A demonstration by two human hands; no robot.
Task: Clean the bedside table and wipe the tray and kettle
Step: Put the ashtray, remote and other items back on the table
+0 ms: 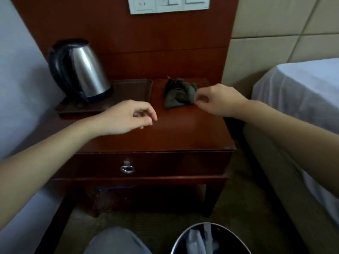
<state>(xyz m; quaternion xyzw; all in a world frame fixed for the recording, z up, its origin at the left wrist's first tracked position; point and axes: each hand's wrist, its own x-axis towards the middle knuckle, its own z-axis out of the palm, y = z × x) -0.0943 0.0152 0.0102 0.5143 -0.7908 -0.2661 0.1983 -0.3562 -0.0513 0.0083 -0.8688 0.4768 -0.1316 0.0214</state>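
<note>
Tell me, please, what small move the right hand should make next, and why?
Probably close the right hand on the crumpled cloth and lift it: its fingertips sit at the cloth's edge, no firm grip shows, and the kettle and tray need wiping.

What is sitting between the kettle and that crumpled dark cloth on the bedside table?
Only the bare right part of the tray, then a narrow strip of bare table top. Nothing else lies there, as the head view shows.

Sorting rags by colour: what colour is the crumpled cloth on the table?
Cloth: dark grey-green, head view.
</note>
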